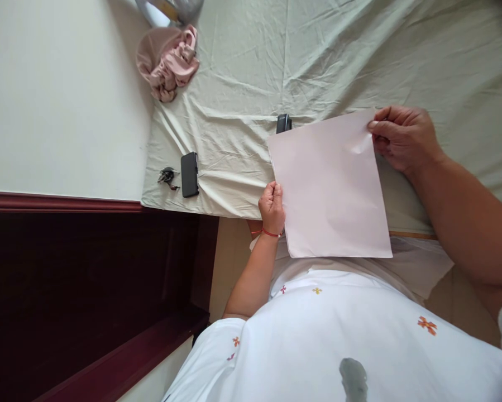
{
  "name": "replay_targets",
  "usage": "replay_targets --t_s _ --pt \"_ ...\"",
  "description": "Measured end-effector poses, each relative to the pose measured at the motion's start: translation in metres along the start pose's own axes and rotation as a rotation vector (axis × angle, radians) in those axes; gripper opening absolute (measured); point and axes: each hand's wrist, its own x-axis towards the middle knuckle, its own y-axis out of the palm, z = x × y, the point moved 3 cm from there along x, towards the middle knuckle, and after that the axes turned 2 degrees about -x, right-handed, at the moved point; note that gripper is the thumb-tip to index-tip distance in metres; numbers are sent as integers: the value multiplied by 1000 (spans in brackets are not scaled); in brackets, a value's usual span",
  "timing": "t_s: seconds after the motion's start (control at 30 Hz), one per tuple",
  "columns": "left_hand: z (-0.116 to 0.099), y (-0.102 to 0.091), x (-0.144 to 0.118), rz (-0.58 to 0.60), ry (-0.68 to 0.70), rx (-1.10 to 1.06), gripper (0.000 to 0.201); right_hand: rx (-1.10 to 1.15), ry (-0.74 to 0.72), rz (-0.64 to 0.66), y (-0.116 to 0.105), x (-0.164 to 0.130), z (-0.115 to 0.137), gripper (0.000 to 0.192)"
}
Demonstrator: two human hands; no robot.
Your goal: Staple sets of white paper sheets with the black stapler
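Note:
A blank, pale pinkish-white sheet of paper (332, 190) is held up in front of me, over the near edge of the cloth-covered table. At its left edge my left hand (272, 209) is closed on the paper, with a red string around the wrist. My right hand (405, 137) pinches the far right corner between thumb and fingers, and a small crease shows beside the thumb. Behind the paper's far edge a black object (283, 123) is partly hidden, so its kind cannot be made out.
A wrinkled pale green cloth (242, 84) covers the table. On its left side lie a black phone (189, 175) and a small bunch of keys (167, 177). Farther back are a crumpled pink cloth (169, 64) and a shiny object (169, 11). A white wall (62, 100) borders the left.

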Motion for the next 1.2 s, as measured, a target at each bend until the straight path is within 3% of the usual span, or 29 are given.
replay_targets --t_s 0.27,0.43,0.6,0.7,0.8,0.97,1.2 --pt "-5 0 0 -20 32 50 55 -43 -33 -1 3 -2 3 21" --pt "-8 0 2 -28 80 120 59 -92 -74 0 6 -2 1 31" --pt "-7 0 3 -24 116 213 62 -413 -203 -79 5 -6 5 24" --pt "-6 -1 4 -28 137 241 62 -622 -259 -156 3 -8 12 37" --pt "-5 -1 5 -23 153 251 60 -720 -258 -205 0 -8 16 37" --pt "-8 -1 4 -2 172 241 57 -828 -272 -185 0 -8 14 38" --pt "-16 3 3 158 204 170 49 -1132 -474 -115 4 -9 16 42"
